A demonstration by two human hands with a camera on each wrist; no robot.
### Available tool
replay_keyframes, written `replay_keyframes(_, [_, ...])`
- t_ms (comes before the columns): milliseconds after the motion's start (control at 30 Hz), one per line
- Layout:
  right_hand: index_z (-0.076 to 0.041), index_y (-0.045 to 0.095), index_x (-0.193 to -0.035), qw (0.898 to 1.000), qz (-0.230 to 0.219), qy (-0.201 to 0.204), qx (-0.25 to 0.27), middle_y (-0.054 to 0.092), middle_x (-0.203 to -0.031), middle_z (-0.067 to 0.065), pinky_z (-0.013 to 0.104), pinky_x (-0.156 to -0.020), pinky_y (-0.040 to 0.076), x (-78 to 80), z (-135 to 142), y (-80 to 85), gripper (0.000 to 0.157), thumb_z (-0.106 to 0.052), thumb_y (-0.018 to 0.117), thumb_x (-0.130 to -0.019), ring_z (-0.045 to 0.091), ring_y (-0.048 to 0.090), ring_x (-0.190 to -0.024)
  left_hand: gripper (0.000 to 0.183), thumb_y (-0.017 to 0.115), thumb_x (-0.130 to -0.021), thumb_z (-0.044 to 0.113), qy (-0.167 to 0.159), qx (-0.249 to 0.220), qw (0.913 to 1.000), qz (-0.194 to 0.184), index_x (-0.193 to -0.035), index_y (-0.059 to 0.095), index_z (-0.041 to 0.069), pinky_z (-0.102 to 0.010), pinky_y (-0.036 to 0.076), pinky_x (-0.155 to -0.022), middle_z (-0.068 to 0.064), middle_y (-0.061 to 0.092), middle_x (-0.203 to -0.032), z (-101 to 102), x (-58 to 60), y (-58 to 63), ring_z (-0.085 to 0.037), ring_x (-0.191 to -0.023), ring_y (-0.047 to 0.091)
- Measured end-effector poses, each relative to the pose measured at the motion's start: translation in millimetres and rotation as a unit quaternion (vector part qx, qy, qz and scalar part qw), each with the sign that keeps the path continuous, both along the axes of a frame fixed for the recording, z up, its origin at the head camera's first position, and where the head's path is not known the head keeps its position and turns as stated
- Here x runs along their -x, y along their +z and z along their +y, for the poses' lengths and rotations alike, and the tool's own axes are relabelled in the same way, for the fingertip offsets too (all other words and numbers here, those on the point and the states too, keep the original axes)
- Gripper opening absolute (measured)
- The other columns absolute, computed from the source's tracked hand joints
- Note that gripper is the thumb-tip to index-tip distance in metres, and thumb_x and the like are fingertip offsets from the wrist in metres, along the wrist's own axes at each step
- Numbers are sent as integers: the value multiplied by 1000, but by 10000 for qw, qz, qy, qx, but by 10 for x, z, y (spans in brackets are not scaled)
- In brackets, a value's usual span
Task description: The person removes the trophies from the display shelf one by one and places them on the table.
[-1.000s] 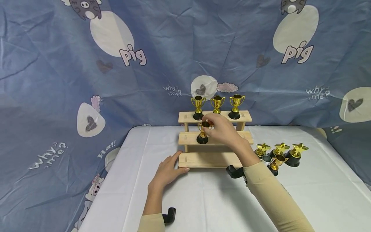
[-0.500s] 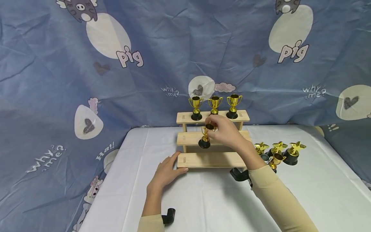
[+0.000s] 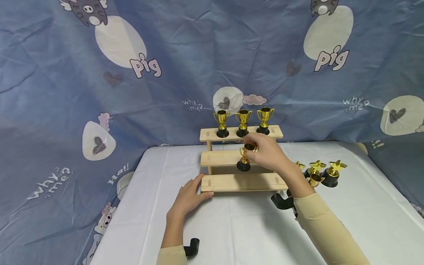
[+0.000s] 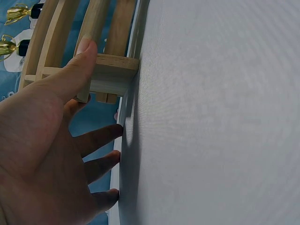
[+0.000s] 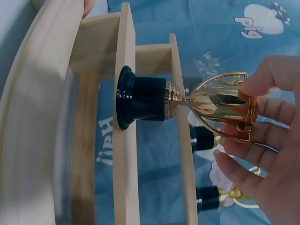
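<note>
My right hand point(image 3: 266, 151) pinches a small bronze-gold trophy cup point(image 3: 245, 158) by its bowl, thumb on one side and fingers on the other. The cup is upright, its black base point(image 5: 147, 98) overlapping the middle tier in the right wrist view. At the left end of the three-tier wooden stand point(image 3: 238, 182), my left hand point(image 3: 188, 195) grips the lowest plank. In the left wrist view its thumb point(image 4: 84, 56) lies over the plank's front edge, the index finger behind it, and the other fingers spread toward the white cloth.
Along the top tier stand three gold trophy cups point(image 3: 243, 117). Right of the stand, star trophies point(image 3: 332, 173) and a bronze-coloured cup point(image 3: 315, 179) are grouped on the white tablecloth point(image 3: 364, 221), partly behind the right forearm. A blue printed curtain point(image 3: 185, 73) hangs behind.
My right hand has carried the bronze-gold trophy cup rightward and slightly toward me along the middle tier. The left hand keeps its hold on the stand. The head view has shifted slightly.
</note>
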State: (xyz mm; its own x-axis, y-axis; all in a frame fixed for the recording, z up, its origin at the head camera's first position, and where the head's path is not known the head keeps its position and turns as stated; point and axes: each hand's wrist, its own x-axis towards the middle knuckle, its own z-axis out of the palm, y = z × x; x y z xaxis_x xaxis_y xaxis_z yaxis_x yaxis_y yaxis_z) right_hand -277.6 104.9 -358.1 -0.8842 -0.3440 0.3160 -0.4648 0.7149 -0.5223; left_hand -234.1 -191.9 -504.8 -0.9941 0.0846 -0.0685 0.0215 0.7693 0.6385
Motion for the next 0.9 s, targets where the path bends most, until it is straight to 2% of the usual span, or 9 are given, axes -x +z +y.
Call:
replay_keyframes(367, [-24, 62, -94, 9996, 24, -269, -63, 50, -79, 0, 35, -67, 35, -66, 160, 15, 20, -15, 62, -76, 18, 46, -75, 85, 73, -78, 63, 63, -18, 10000, 18, -151, 40, 34, -70, 14, -119, -11, 46, -155, -5, 3, -14, -41, -147, 34])
replay_keyframes(700, [-22, 62, -92, 9985, 3, -538, -48, 50, -77, 1, 34, -65, 35, -93, 330, -3, 21, -14, 66, -73, 18, 46, -73, 84, 74, -79, 61, 83, 2, 10000, 30, -151, 40, 34, -71, 15, -118, -12, 46, -154, 7, 15, -20, -42, -147, 33])
replay_keyframes(900, [-23, 62, -92, 9983, -19, -579, -20, 51, -78, 2, 34, -67, 36, -133, 406, 4, 23, -11, 63, -72, 18, 46, -73, 83, 75, -79, 59, 69, -34, 10000, 29, -151, 40, 34, -71, 14, -118, -13, 46, -154, 20, 10, -14, -43, -147, 33])
